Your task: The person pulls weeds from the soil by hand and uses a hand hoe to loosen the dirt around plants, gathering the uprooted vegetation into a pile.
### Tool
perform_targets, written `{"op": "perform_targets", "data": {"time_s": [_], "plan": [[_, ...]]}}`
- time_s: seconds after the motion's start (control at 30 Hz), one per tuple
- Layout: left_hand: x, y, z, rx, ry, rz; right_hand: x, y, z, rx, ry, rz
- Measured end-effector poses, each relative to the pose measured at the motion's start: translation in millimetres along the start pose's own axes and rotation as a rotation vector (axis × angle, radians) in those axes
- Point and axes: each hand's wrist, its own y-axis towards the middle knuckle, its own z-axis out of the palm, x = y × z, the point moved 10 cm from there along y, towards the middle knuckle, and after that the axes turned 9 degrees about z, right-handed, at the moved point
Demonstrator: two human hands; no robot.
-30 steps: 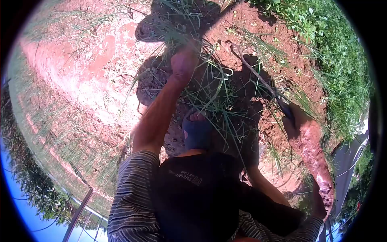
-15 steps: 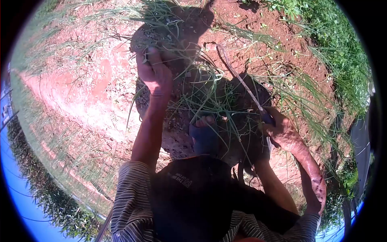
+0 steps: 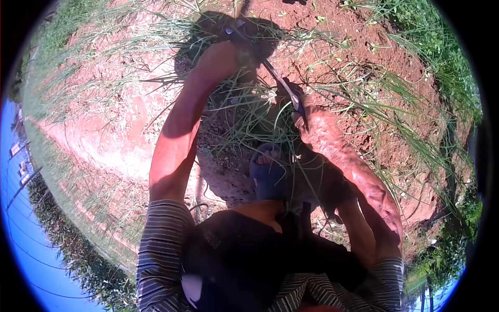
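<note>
My right hand (image 3: 314,122) is closed around the dark handle of a hand hoe (image 3: 278,78). Its thin shaft slants up and left, and its small metal head glints in the shade near the top. Just below that head is my left hand (image 3: 221,57), seen from the back in shadow. Its fingers curl down out of sight, and what they hold, if anything, is hidden. Long, thin green grass-like stalks (image 3: 249,119) lie tangled on the shaded soil between my hands, below the shaft. Part of the hoe head's contact with the ground is too dark to make out.
My foot in a dark sandal (image 3: 267,169) stands just below the stalks, with a knee in dark cloth (image 3: 234,255) nearer. Reddish soil (image 3: 125,119) with rows of thin green plants (image 3: 104,67) spreads left. Denser greenery (image 3: 442,52) borders the right.
My right hand has moved up and left with the hoe, bringing its head higher. My left hand has moved up and to the right and turned, hiding its fingers.
</note>
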Motion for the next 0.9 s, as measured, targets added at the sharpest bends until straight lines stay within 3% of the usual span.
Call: {"op": "perform_targets", "data": {"time_s": [0.03,0.07,0.17,0.27,0.4,0.5,0.67,0.77,0.9], "plan": [[5.3,-6.9,2.6,0.002,-0.017,-0.024,-1.7,16.6,12.3,-0.083,0.025,-0.072],[10.3,-10.8,2.5,-0.083,-0.039,0.022,-2.5,29.4,21.6,-0.019,0.055,-0.042],[52.8,-10.6,14.6,-0.168,-0.067,-0.092,-17.5,31.8,34.0,0.087,0.104,0.064],[30.7,-10.3,4.6,-0.184,-0.048,0.030,-51.4,17.6,38.4,0.118,0.077,0.113],[38.3,-1.0,3.6,-0.231,-0.129,-0.043,-84.4,-9.4,32.3,0.031,0.086,0.006],[44.5,0.4,3.6,-0.255,-0.124,-0.047,-100.5,-34.3,27.4,0.172,0.029,0.198],[44.8,14.5,8.8,-0.267,-0.159,-0.146,-75.7,-19.8,8.5,0.005,0.122,0.016],[45.0,25.1,5.3,-0.345,-0.194,-0.161,-61.4,12.1,12.4,0.042,0.095,0.048],[35.1,46.3,7.3,-0.346,-0.215,-0.052,-76.7,5.7,7.8,-0.039,0.084,-0.002]]}}
